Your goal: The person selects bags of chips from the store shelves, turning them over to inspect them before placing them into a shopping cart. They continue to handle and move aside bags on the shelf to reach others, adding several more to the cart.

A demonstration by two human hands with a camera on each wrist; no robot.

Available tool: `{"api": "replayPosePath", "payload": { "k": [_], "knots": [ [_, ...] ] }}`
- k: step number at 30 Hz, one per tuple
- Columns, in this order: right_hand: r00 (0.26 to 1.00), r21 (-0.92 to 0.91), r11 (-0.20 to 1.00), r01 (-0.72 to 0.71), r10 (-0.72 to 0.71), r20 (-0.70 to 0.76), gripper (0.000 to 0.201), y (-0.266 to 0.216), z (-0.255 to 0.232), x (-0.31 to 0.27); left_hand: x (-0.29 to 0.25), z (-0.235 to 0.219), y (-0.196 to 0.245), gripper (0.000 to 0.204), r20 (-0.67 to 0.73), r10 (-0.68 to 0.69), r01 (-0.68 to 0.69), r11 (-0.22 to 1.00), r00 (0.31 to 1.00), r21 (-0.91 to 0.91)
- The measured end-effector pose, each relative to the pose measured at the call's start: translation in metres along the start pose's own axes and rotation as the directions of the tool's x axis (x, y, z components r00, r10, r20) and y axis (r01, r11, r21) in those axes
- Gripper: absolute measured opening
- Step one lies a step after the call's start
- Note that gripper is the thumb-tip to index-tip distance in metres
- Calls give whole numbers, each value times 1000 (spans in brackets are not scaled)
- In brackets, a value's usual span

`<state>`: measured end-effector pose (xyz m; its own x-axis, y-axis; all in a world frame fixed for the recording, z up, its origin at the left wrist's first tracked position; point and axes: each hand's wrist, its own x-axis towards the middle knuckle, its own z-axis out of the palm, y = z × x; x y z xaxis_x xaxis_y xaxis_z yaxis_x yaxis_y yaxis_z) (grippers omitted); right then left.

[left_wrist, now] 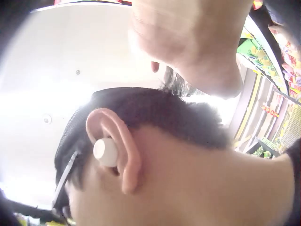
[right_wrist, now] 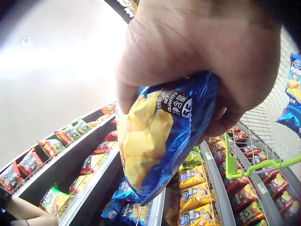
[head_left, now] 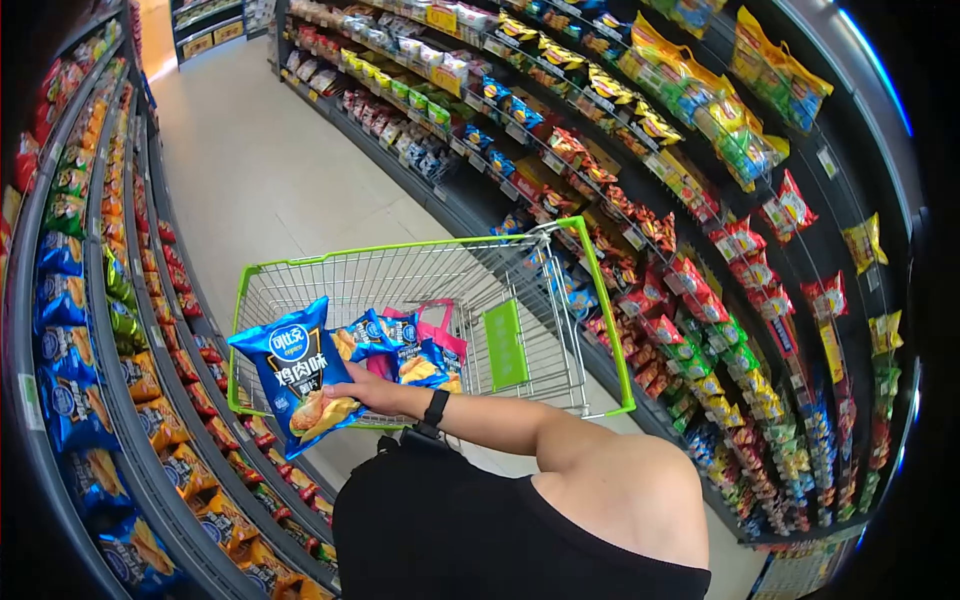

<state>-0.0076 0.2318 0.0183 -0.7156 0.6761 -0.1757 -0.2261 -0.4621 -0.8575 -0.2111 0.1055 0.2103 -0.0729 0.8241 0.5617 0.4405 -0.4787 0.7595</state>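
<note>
In the head view my right hand (head_left: 372, 390) grips a blue bag of potato chips (head_left: 290, 350) by its side, over the left end of a shopping cart (head_left: 400, 247). Up close in the right wrist view, the fingers of the right hand (right_wrist: 197, 52) curl round the chip bag (right_wrist: 146, 134), printed with yellow chips. Several more blue snack bags (head_left: 420, 368) lie in the cart beside a pink-handled bag (head_left: 443, 318). My left hand (left_wrist: 188, 42) is raised behind the head, close to the dark hair (left_wrist: 169, 117); most of its fingers are hidden.
Shelves of blue chip bags (head_left: 72, 350) and orange chip bags (head_left: 160, 425) run along the left. On the right, a long shelf holds red snack packs (head_left: 700, 290) and hanging multipacks (head_left: 700, 95). Pale aisle floor (head_left: 270, 170) stretches ahead of the cart.
</note>
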Motion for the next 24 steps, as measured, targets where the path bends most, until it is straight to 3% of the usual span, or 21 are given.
{"api": "replayPosePath", "payload": {
  "k": [9,15,22,24],
  "knots": [
    [999,52,998,-42,40,32,63,11,-4,6,-12,-6,2,42,-19,-4,4,1000,1000,10],
    [1000,-11,1000,-23,23,15,70,4,4,7,-20,-12,7,43,-10,22,-22,999,1000,36],
    [998,-61,998,-33,37,53,65,32,-5,8,-24,-27,7,44,-8,29,-28,996,1000,88],
    [999,-74,996,-51,51,7,64,14,11,-2,-26,-27,7,45,-9,14,-13,996,1000,86]
  ]
}}
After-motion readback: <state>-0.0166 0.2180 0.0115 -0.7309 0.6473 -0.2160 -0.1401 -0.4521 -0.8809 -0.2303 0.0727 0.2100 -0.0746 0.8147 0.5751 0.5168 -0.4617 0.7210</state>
